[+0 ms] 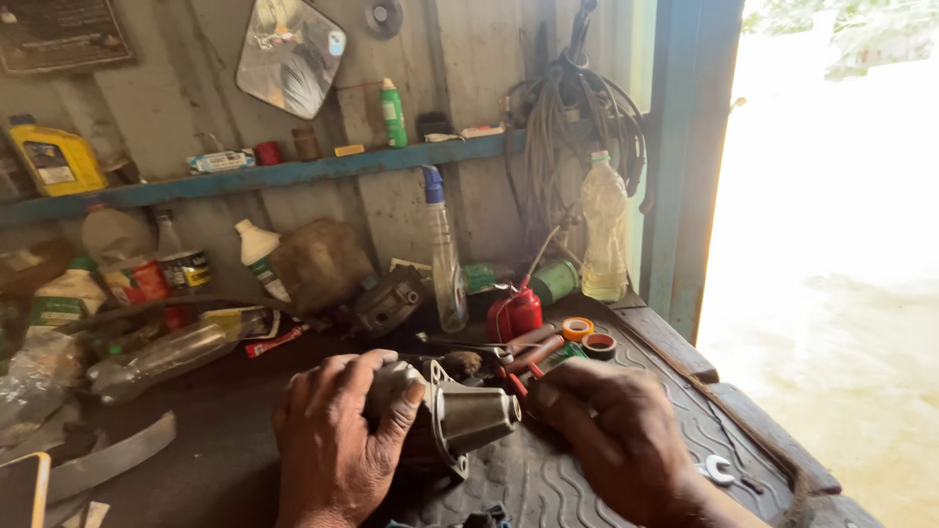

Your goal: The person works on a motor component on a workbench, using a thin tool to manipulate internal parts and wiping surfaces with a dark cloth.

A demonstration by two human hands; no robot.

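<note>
While the grey metal flanged motor housing [460, 416] lies on the table [587, 479], it is gripped by left hand [337, 440] fingers [401, 416]; right hand [616, 430] fingers are curled at its nose, grasp unclear.

Metal motor housing [460, 411] lies on the ribbed mat [587, 479], near centre of the bench. Left hand [337, 440] on its left end; right hand [616, 435] just right of its nose. Pliers [528, 357] just behind housing; two tape rolls [587, 337] right of them. Oil can [515, 311] farther back, spray bottle [445, 254] to its left. Wall shelf [293, 174] above. Small spanner [719, 471], possibly, near right edge.
</note>
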